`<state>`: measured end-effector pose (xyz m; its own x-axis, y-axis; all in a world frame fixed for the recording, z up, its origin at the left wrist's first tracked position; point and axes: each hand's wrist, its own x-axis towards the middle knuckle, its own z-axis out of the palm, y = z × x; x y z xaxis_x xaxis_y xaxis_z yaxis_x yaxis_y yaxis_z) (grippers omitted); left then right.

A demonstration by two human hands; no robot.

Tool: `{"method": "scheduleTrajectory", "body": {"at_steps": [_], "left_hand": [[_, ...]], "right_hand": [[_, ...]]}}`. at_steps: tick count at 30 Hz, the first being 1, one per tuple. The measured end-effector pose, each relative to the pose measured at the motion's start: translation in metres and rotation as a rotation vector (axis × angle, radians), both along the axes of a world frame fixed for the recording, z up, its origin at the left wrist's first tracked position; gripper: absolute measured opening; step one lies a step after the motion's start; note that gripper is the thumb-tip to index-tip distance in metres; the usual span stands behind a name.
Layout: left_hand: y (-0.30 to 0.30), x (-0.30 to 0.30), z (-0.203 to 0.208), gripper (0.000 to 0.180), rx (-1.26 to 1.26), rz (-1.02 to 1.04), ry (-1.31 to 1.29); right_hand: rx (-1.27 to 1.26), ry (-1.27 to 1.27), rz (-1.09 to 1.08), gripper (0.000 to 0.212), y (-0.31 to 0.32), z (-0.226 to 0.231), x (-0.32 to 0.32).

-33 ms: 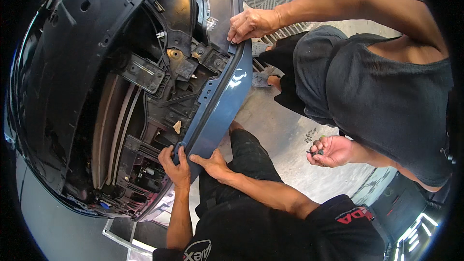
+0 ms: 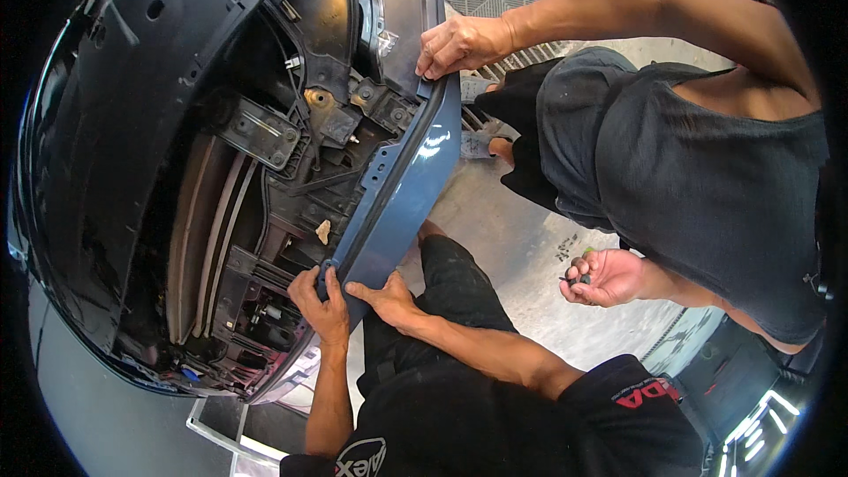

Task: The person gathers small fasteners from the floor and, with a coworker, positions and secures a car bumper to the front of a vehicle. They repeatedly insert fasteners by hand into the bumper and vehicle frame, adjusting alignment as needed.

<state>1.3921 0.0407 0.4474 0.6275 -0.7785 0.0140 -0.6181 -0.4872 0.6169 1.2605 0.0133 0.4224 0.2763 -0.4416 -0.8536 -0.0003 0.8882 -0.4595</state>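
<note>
A glossy blue bumper [image 2: 408, 178], with a black strip along its upper edge, runs slantwise across the open front of a car. At its near end my left hand [image 2: 325, 307] pinches the inner edge around a small tab. Beside it, my right hand [image 2: 387, 300] grips the outer side, thumb on top; its other fingers are partly hidden. A co-worker's hand [image 2: 464, 44] presses on the far part of the bumper's top edge. That person's other hand [image 2: 614, 278] is palm up, with small dark pieces [image 2: 579, 278] in it, too small to name.
Inside the engine bay are a radiator [image 2: 199, 238], black brackets [image 2: 261, 134] and a small tan scrap [image 2: 323, 231]. A dark hood [image 2: 115, 124] fills the left. The co-worker [image 2: 707, 185] stands at the right, over a concrete floor [image 2: 521, 221].
</note>
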Motion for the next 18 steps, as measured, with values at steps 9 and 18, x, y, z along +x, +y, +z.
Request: {"method": "scheduleTrajectory", "body": {"at_steps": [9, 18], "left_hand": [[-0.007, -0.006, -0.006, 0.016, -0.004, -0.083, -0.006], [-0.011, -0.009, 0.004, 0.035, -0.112, 0.096, 0.175]], "right_hand": [[0.009, -0.074, 0.098, 0.05, -0.021, 0.004, -0.005], [0.04, -0.077, 0.06, 0.038, -0.019, 0.011, 0.002]]}}
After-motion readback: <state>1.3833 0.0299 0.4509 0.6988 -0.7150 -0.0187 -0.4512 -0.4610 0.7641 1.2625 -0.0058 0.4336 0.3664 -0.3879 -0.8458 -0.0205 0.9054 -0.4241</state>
